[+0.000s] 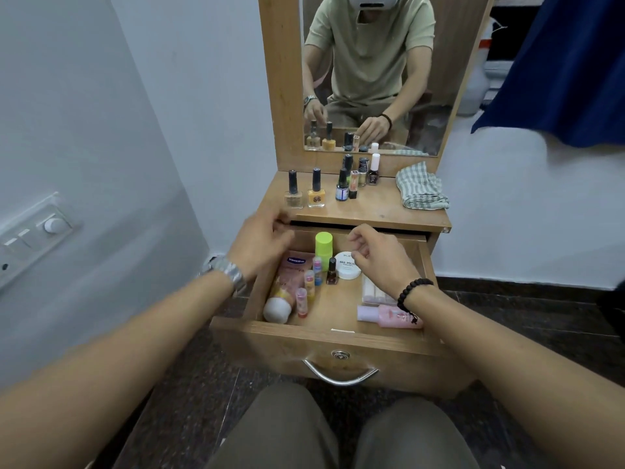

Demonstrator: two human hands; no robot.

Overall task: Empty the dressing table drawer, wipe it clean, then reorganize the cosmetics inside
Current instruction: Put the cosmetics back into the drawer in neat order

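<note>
The wooden drawer (324, 336) is pulled out and holds a Vaseline tube (287, 282), a lime-capped bottle (323, 245), a white nail polish remover jar (346, 267), a dark nail polish (332, 272), small lip balm sticks (309, 282) and a pink bottle (389, 316). My left hand (260, 243) hovers over the drawer's back left corner, fingers curled, holding nothing I can see. My right hand (378, 257) hangs over the jar with fingers loosely bent and empty. Several nail polish bottles (316, 189) stand on the table top (382, 204).
A folded checked cloth (421, 187) lies at the right of the table top. A mirror (375, 72) rises behind it. A wall with a switch panel (30, 238) is on the left, a blue fabric (568, 66) hangs at the upper right. My knees are below the drawer front.
</note>
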